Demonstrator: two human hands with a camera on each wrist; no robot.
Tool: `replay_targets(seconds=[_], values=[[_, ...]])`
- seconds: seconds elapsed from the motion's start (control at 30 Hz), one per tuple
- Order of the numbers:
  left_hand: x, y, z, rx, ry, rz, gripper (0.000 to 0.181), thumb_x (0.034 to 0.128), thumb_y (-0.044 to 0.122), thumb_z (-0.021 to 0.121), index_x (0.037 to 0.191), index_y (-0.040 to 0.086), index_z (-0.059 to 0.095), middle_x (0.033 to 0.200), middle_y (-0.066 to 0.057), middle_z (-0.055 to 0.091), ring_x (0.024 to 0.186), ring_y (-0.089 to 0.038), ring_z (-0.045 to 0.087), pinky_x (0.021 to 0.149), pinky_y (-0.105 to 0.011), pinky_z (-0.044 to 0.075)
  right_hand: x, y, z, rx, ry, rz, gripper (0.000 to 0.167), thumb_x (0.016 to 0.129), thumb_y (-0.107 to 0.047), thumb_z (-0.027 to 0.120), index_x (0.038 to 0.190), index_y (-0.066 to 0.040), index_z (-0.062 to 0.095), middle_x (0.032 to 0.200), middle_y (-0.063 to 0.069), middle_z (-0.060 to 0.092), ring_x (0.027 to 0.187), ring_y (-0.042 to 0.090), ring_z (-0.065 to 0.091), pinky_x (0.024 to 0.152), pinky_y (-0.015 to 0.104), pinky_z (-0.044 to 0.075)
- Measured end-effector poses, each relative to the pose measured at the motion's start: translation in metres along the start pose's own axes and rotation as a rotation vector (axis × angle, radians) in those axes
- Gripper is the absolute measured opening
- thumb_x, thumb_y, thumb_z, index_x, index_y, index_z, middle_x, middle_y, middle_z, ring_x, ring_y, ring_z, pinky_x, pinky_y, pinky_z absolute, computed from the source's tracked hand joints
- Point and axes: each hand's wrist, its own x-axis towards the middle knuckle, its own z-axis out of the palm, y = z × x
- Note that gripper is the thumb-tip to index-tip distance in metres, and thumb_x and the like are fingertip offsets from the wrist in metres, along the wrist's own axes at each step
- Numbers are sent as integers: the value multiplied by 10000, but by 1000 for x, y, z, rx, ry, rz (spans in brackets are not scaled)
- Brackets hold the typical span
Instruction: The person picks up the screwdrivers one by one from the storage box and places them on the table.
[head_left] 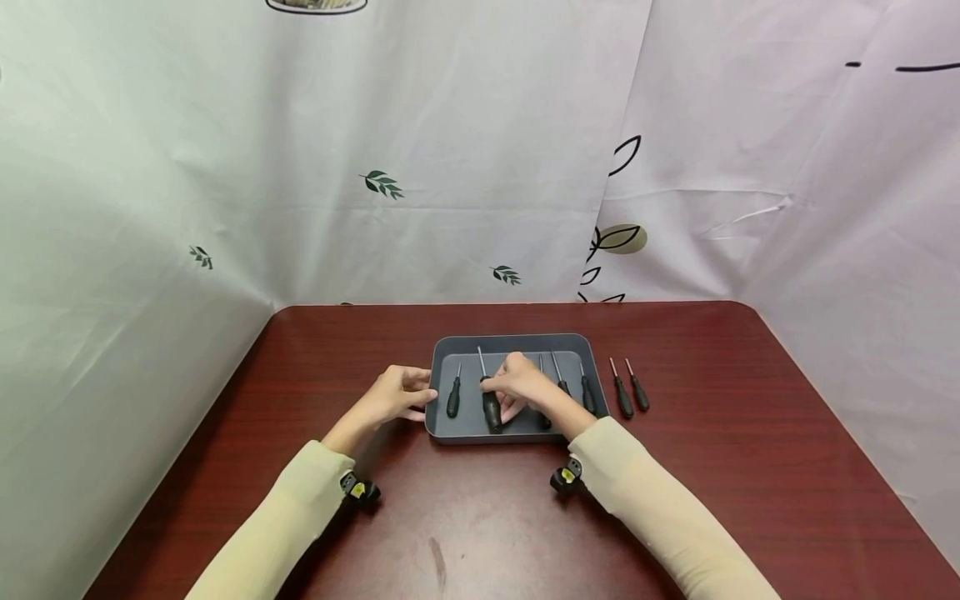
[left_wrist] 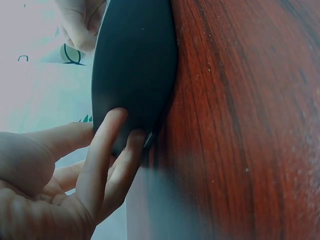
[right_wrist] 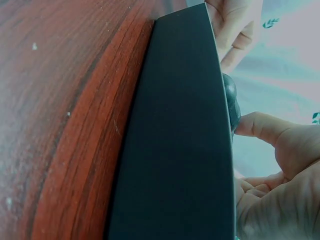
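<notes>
Plain, pale cream sleeves end in cuffs, each beside a small black camera with a yellow patch.

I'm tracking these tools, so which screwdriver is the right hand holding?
The screwdriver second from the left in the tray: the right hand pinches its black handle. The leftmost screwdriver lies untouched, like the pair outside on the table.
</notes>
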Motion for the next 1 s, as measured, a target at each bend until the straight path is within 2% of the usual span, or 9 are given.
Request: replay_targets(seconds=[0.07, 0.3, 0.7, 1.0], values=[[0, 1, 0, 9, -2, -5, 490, 957, -41, 631, 1372, -208, 432, 1151, -350, 621, 919, -333, 700, 685, -390, 631, -1, -1, -2, 4, 1, 6, 152, 931, -52, 651, 875, 88, 634, 555, 93, 552, 397, 145, 577, 471, 333, 601], [-1, 2, 0, 31, 1, -19, 507, 960, -23, 638, 1386, -198, 425, 1183, -348, 607, 943, -355, 696, 695, -395, 631, -3, 2, -11, -5, -2, -11, 280, 930, -74, 662, 679, 20, 582, 536, 88, 537, 403, 155, 576, 502, 374, 613], [0, 0, -1, 35, 12, -19, 511, 951, -26, 650, 1381, -197, 433, 1175, -340, 614, 910, -321, 705, 681, -389, 631, -7, 3, -22, 6, -2, 3, 345, 944, -84, 661, 626, 2, 558, 523, 76, 525, 410, 159, 588, 516, 371, 616], [0, -1, 0, 40, 16, -21, 507, 954, -21, 648, 1387, -183, 442, 1180, -331, 617, 906, -309, 707, 687, -378, 630, -14, 3, -32, 4, 9, 5, 337, 945, -90, 664, 641, 18, 564, 515, 80, 532, 412, 149, 585, 520, 370, 617]])
